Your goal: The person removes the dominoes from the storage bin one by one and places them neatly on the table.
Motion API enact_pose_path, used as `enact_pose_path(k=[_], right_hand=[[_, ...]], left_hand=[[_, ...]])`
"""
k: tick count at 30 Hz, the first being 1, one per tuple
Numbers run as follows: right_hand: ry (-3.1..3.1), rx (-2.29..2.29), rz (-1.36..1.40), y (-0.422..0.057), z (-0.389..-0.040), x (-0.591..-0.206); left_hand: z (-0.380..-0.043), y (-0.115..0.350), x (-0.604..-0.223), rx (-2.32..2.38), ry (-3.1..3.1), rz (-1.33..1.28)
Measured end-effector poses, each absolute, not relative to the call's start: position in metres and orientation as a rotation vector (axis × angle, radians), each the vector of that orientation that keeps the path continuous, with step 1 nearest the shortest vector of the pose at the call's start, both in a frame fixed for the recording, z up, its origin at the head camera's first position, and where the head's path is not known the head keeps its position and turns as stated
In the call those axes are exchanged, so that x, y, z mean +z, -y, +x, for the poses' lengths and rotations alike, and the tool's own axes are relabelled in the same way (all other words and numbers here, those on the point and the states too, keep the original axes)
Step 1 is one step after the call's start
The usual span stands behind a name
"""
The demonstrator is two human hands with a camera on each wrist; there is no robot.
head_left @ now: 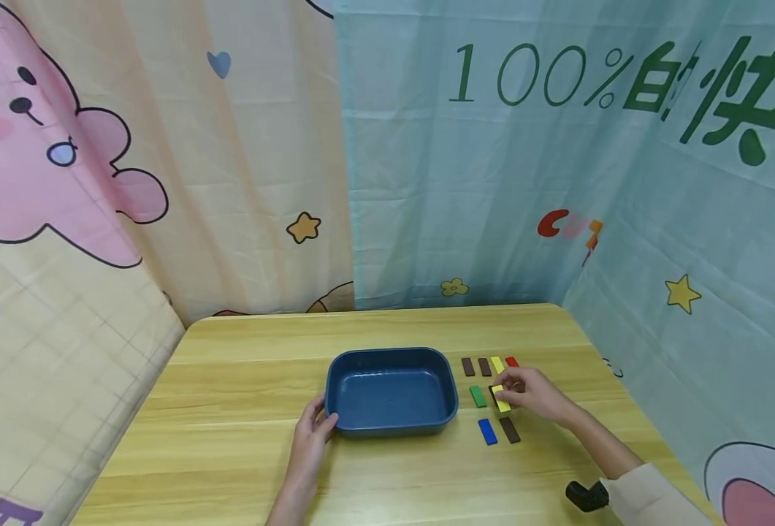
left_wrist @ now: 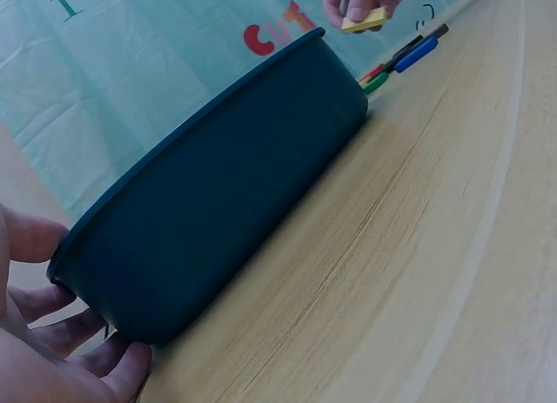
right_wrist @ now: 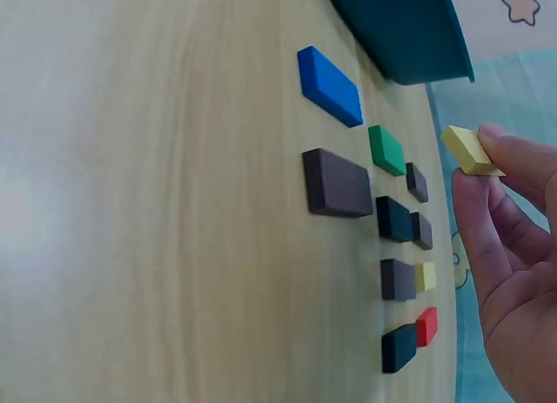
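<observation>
A dark blue rectangular basin [head_left: 392, 431] stands on the wooden table. My left hand [head_left: 310, 442] rests against its left end, fingers on the wall under the rim and thumb near the front corner. To the right of the basin, my right hand [head_left: 533, 394] pinches a yellow block [right_wrist: 470, 151] between thumb and fingers, held above the table. Beneath and around it lie flat blocks: a green block [head_left: 478, 397], a blue block [head_left: 488, 431], a brown block [head_left: 509, 429], a second yellow block [right_wrist: 425, 277] and a red block [right_wrist: 426, 326]. In the head view, the right hand hides some blocks.
Two more brown blocks lie in the back row, including one brown block [head_left: 468, 367] nearest the basin. Dark blocks, such as one black block [right_wrist: 399, 347], show in the right wrist view. Printed curtains [head_left: 459, 183] hang behind the wooden table [head_left: 229, 409].
</observation>
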State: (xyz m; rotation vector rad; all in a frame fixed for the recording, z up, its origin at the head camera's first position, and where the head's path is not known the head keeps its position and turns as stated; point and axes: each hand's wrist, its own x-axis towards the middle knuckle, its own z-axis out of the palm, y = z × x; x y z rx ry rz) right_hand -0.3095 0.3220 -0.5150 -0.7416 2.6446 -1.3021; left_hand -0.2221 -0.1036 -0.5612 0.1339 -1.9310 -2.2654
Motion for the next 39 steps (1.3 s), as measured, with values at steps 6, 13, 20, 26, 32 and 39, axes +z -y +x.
enact_pose_path(k=[6,13,20,26,32,39], right_hand=[[-2.641,-1.322,-0.657,-0.334,-0.304,-0.527],[-2.648,-1.314,-0.583,-0.346,-0.297,-0.542],[-2.663,-1.293,-0.537,-0.356,-0.294,-0.553],[-2.708,-1.245,-0.534,-0.361,-0.292,-0.552],[-2.754,-1.150,-0.585,-0.364,-0.290,-0.557],[-2.798,-1.133,-0.577,-0.365,-0.288,-0.554]], left_hand=[[-0.225,0.104,-0.560,-2.272,1.921,0.112],[-0.224,0.104,-0.560,-2.266,1.946,0.149],[-0.225,0.104,-0.558,-2.280,1.918,0.152],[-0.225,0.102,-0.559,-2.276,1.924,0.156],[-0.224,0.103,-0.559,-2.279,1.927,0.145],[-0.225,0.101,-0.560,-2.279,1.929,0.153]])
